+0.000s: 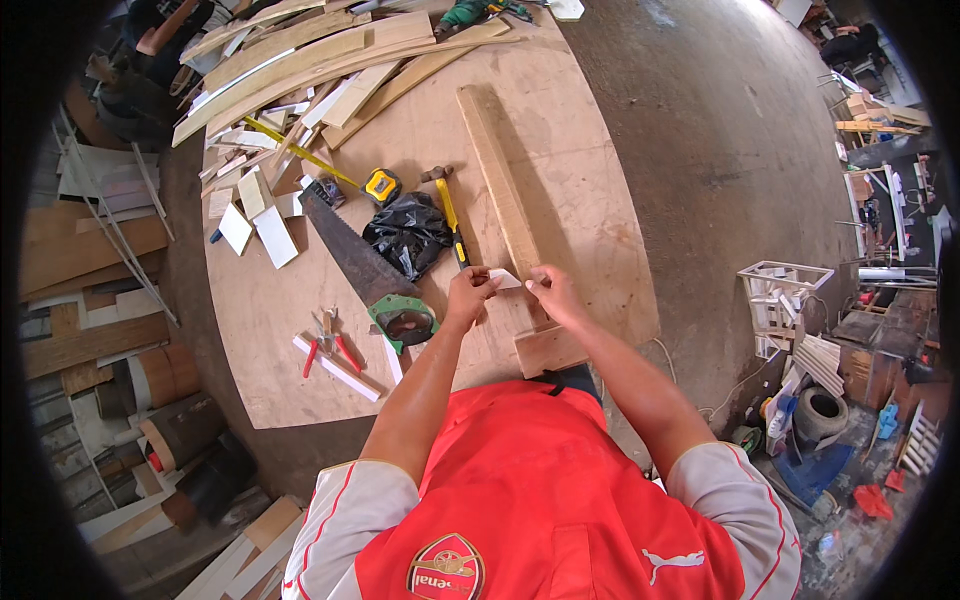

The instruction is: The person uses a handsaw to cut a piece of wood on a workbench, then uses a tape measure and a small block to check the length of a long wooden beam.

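left hand (pixel 468 298) and right hand (pixel 553 293) both pinch white scrap (pixel 505 278) between fingers | scrap over near end of plank (pixel 500 190) | plank runs 12-to-6 on counter (pixel 590 180); hands equally near

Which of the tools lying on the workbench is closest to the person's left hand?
The yellow-handled hammer: its handle end lies just above the left hand. The handsaw and tape measure lie farther left.

We wear a red football shirt (pixel 520 490) with white short sleeves (pixel 350 510), red piping, a crest and bare forearms
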The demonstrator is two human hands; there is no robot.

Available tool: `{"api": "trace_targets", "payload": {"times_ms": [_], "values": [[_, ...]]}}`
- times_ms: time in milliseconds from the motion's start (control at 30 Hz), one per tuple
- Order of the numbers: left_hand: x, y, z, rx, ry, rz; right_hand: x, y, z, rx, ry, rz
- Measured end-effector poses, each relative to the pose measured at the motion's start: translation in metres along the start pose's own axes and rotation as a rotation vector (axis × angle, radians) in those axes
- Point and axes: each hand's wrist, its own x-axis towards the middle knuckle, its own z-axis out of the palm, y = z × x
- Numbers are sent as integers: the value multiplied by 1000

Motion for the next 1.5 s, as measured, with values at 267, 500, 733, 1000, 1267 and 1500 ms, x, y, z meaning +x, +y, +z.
{"api": "trace_targets", "payload": {"times_ms": [267,500,733,1000,1267,1500], "values": [[16,-2,20,-108,38,52,-14,6,-23,-25,22,11],[23,-16,27,-178,5,34,-16,15,-22,-15,44,12],[10,-7,32,-242,33,90,-15,18,-21,16,47,6],[0,4,29,-199,171,-118,-18,16,-23,2,29,9],[-3,-2,28,-296,-71,-116,-20,29,-19,-13,89,-67],[-21,5,31,-157,36,-15,-29,16,-25,13,56,-58]]}}
